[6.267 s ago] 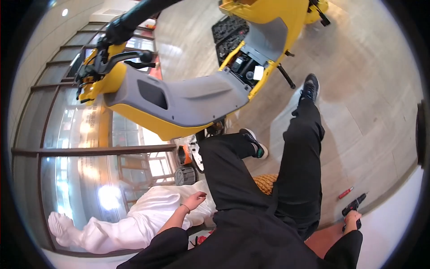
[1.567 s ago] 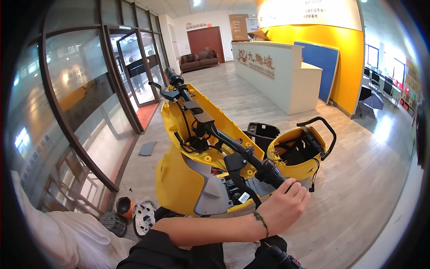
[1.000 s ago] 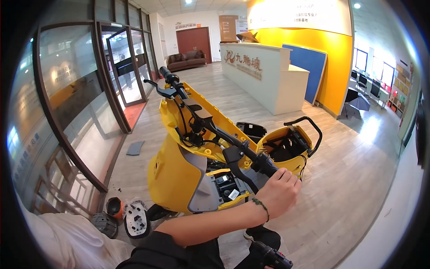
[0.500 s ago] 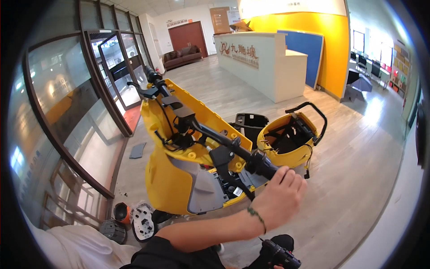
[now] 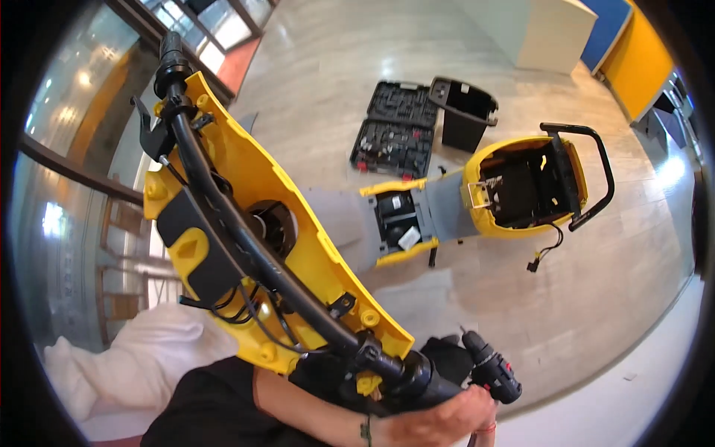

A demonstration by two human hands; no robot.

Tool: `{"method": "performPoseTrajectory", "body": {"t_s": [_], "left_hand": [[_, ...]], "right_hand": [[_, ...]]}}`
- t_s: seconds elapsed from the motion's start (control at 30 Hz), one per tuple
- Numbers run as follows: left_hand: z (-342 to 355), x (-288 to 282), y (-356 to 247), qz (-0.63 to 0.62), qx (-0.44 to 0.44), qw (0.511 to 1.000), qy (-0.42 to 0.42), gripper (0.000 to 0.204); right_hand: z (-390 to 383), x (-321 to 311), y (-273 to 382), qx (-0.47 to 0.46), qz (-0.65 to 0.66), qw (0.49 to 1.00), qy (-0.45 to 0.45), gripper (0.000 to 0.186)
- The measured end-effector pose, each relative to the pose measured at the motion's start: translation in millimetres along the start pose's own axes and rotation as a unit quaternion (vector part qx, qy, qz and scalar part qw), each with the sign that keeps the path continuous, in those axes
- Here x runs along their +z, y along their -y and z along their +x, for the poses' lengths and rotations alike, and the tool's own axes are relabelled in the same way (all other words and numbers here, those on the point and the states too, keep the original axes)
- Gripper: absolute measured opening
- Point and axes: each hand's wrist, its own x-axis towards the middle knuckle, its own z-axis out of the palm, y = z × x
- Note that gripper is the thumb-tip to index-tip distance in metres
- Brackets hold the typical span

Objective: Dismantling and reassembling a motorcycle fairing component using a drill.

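My left hand (image 5: 439, 421), with a green bracelet, is closed on the handlebar grip (image 5: 436, 384) at the lower right of the bar. My right hand (image 5: 483, 402), partly hidden behind it and wearing a red bracelet, holds a black-and-red cordless drill (image 5: 491, 369), bit pointing up. The black handlebar (image 5: 290, 290) runs diagonally over the opened yellow front shell (image 5: 302, 231), where cables and yellow bosses show. Behind are the scooter's grey footboard (image 5: 335, 231), an open middle compartment (image 5: 395, 223) and the yellow rear body (image 5: 477, 216) with a black rail.
An open black tool case (image 5: 395, 127) and a black bin (image 5: 462, 119) sit on the wooden floor behind the scooter. Glass panels (image 5: 89, 246) line the left, beside white draped material (image 5: 141, 350). A white counter (image 5: 544, 37) and blue board (image 5: 607, 22) stand at the back.
My view has tilted down over the scooter, bringing the handlebar closer and the tool case into sight. My left hand on the grip and the drill in my right have come together.
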Motion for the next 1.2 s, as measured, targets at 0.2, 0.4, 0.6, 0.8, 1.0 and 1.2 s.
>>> {"method": "performPoseTrajectory", "body": {"t_s": [0.2,0.4,0.6,0.8,1.0,1.2], "left_hand": [[-4.5,-15.1,4.5,-0.022,-0.037,0.996,0.079,0.030],[3.1,-61.8,2.9,-0.446,-0.193,0.871,0.076,0.040],[-85.3,-89.7,3.2,-0.651,-0.582,0.487,0.034,0.024],[-110.9,-91.0,61.9,-0.609,-0.662,0.349,-0.262,0.024],[-92.4,-78.3,80.9,-0.696,-0.606,0.189,-0.335,0.020],[-108.5,-80.6,90.8,-0.720,-0.563,0.312,-0.260,0.023]], "right_hand": [[-105.8,91.2,127.4,-0.008,-0.084,0.996,-0.038,0.039],[-193.0,115.7,197.2,-0.046,-0.106,0.992,-0.049,0.042],[-234.9,134.5,212.4,-0.085,-0.082,0.992,-0.045,0.044],[-269.9,144.8,202.0,-0.101,-0.061,0.990,-0.071,0.042],[-288.9,170.7,213.3,-0.167,-0.074,0.980,-0.077,0.039],[-287.1,201.3,214.6,-0.177,-0.046,0.981,-0.060,0.039]]}}
